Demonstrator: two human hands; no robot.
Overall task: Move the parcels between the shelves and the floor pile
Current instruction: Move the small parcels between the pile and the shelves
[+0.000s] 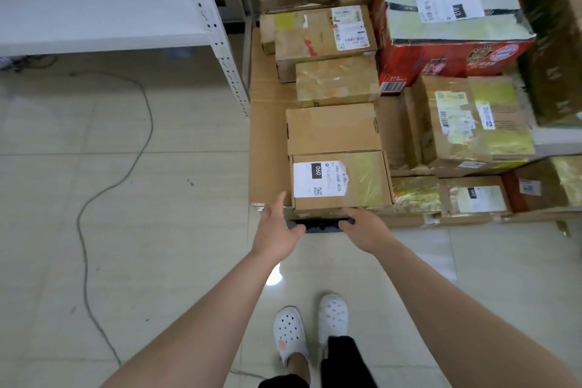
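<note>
A brown parcel with a white "060" label point(341, 179) lies at the near end of the floor pile, on a flat cardboard sheet point(267, 135). A dark flat parcel point(318, 226) pokes out below its front edge. My left hand point(277, 235) is at the parcel's near left corner, fingers spread, the index finger touching the corner. My right hand point(362, 227) is at the front lower edge, fingers bent toward the dark parcel, their tips lost in shadow. The white metal shelf point(94, 38) stands at the upper left.
Several taped cardboard boxes fill the right side, among them a plain box point(332, 127) and a large red carton point(453, 50). A grey cable point(94, 195) snakes over the tiled floor on the left. My white shoes point(310, 327) are right behind my hands.
</note>
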